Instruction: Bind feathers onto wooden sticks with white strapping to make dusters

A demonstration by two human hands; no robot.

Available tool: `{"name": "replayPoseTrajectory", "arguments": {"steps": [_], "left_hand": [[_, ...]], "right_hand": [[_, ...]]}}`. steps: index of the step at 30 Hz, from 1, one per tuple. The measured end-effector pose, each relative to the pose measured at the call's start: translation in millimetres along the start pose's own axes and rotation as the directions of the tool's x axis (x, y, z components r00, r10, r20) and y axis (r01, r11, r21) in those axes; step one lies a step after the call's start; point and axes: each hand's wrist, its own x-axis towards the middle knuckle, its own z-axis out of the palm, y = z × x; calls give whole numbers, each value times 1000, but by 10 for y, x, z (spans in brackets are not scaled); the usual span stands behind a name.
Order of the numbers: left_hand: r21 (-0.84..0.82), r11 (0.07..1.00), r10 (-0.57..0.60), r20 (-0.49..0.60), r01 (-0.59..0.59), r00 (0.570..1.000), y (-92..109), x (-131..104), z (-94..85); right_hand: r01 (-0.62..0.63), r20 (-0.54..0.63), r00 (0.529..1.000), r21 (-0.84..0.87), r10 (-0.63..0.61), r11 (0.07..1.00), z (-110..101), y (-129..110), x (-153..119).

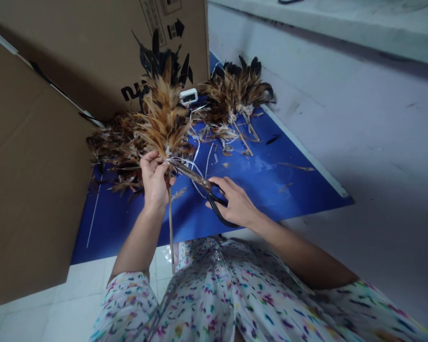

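Observation:
My left hand is closed round the base of a tall feather duster, brown below with black feathers at its top. Its thin wooden stick hangs down past the table edge. In my right hand is a pair of scissors with black handles and worn, brownish blades. The blade tips meet the white string at the duster's base, beside my left fingertips. The string loops away to the right and up over the table. Whether the blades are fully closed is hard to tell.
On the blue table lie a pile of loose brown feathers at left and finished-looking dusters at back right. A small white device sits behind. Cardboard walls the left and back; a pale wall bounds the right.

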Motion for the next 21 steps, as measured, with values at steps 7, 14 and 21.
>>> {"name": "replayPoseTrajectory", "arguments": {"steps": [7, 14, 21], "left_hand": [[40, 999, -8, 6, 8, 1000, -24, -22, 33], [56, 998, -2, 20, 1, 1000, -51, -36, 23], [76, 997, -24, 25, 22, 999, -54, -60, 42]], "right_hand": [[37, -28, 999, -43, -38, 998, -31, 18, 42], [64, -29, 997, -42, -66, 997, -52, 29, 72], [72, -22, 997, -43, -73, 996, -63, 23, 127]]}}
